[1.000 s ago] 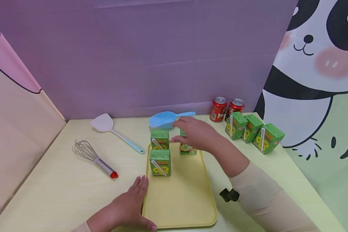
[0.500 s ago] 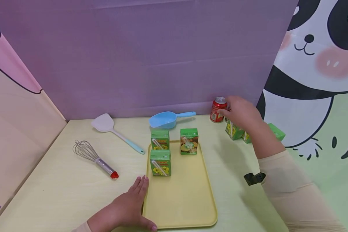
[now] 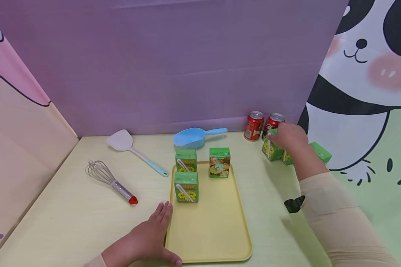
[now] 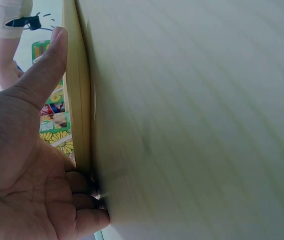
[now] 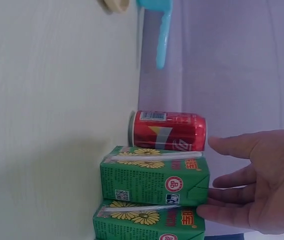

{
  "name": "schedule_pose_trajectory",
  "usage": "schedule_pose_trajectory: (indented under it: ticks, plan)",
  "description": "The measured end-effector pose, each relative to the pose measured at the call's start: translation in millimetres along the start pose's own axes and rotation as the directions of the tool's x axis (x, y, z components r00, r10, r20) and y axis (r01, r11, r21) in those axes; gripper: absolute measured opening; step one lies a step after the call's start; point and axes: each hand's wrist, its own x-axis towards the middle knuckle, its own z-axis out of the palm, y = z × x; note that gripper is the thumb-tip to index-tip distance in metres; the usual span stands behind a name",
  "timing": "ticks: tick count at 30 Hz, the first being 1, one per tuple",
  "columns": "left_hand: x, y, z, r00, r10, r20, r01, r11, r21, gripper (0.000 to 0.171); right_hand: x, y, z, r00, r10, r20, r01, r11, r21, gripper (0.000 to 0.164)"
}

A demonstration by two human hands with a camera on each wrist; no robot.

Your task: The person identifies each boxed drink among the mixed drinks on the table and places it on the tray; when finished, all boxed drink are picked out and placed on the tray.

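Observation:
My left hand (image 3: 142, 237) lies along the left side of a yellow tray (image 3: 217, 226), fingers extended and touching its edge. In the left wrist view its thumb stands against the tray's rim (image 4: 79, 95). On the tray's far part stand three green drink cartons: a front one (image 3: 186, 187), one behind it (image 3: 186, 161), and a brown-faced one (image 3: 219, 163) at right. At the far right, my right hand (image 3: 290, 138) is over more drink cartons (image 3: 271, 150). In the right wrist view, its spread thumb and fingers are at the top of one carton (image 5: 152, 177), not closed round it.
Two red soda cans (image 3: 254, 127) stand against the purple backdrop behind the right cartons. A blue scoop (image 3: 191, 138) lies beyond the tray. At left lie a spatula (image 3: 121, 141) and a whisk (image 3: 111, 181). A panda-printed cloth borders the right side.
My right hand has let go of the brown-faced carton on the tray and moved right to the other cartons, last dropping slightly towards them. The left hand stays at the tray's edge.

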Motion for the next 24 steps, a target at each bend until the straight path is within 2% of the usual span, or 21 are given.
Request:
schedule_pose_trajectory:
  ticks: [9,16,24]
  plan:
    - [0.2,0.3,-0.3,1.0,0.002,-0.005,-0.002,1.0,0.015,0.146,10.4,4.8,5.7,1.0,-0.015,0.0,0.015,1.0,-0.024,0.038]
    - [-0.8,0.6,-0.5,1.0,0.002,-0.004,-0.002,1.0,0.007,0.145,11.4,2.0,8.0,0.997,0.011,0.076,-0.014,0.999,0.04,0.04]
    - [-0.6,-1.1,-0.1,1.0,0.005,-0.005,-0.005,1.0,0.0,0.145,3.5,7.2,8.5,0.997,-0.071,0.037,0.069,0.996,0.05,0.04]
